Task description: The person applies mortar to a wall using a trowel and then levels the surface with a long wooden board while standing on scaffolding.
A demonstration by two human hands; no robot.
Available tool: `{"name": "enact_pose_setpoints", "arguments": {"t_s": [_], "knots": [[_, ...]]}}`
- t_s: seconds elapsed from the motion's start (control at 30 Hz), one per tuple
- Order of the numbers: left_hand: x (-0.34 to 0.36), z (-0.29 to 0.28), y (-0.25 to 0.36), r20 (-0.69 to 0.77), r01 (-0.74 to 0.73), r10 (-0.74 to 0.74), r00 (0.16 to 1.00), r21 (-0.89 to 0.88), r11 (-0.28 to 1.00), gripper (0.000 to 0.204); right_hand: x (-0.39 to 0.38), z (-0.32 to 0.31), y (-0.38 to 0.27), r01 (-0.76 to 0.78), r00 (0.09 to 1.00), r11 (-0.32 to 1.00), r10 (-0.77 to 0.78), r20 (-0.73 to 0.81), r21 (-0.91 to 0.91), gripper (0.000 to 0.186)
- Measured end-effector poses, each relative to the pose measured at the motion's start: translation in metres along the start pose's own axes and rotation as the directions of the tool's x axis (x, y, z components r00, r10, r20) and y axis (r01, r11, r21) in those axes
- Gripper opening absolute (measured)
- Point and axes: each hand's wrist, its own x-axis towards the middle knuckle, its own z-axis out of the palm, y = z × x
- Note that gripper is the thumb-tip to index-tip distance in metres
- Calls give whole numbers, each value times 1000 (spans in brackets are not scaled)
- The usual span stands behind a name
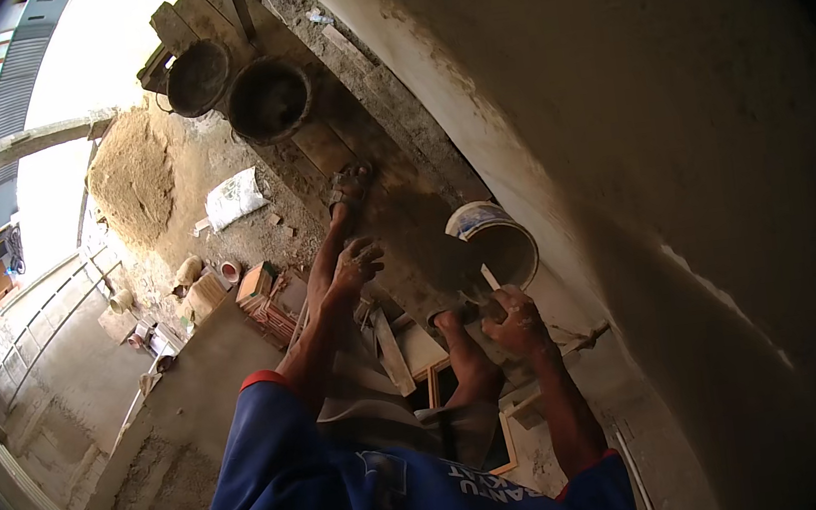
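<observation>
My left hand (361, 263) is raised above the plank platform (320, 146), its bent fingers apart with nothing visible in them. My right hand (512, 319) grips a pale, narrow tool (489, 274) just in front of a round bucket (517, 238) with a pale, printed rim; the tool's far end is hard to make out. My two bare feet (345, 190) are on the boards, one farther forward, the other beside my right hand.
Two dark basins (270, 99) sit at the platform's far end. A plastered wall (663, 105) runs along my right. Below left are a sand pile (132, 171), a white sack (233, 199), stacked tiles (268, 306), scattered pots and a railing (44, 332).
</observation>
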Motion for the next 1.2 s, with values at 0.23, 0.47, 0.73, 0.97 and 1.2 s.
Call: {"name": "enact_pose_setpoints", "arguments": {"t_s": [0.23,0.47,0.73,0.97,1.2], "knots": [[-18,72,115,-219,38,-30,975,34,999,39,76,-16,-154,201,980,979,-200,-9,26,41],[-10,-30,66,-324,-1,299,898,677,736,36,142,8,-251,550,835,834,-548,-51,50,28],[1,-63,115,-46,-144,479,877,925,351,30,161,13,-285,519,854,828,-513,-88,213,36],[-1,-28,163,-147,-59,388,910,880,471,22,142,-2,-147,-273,936,798,348,-42,538,40],[52,-1,98,-444,-228,81,892,-288,930,28,194,207,149,-556,732,692,670,-123,460,62]]}}
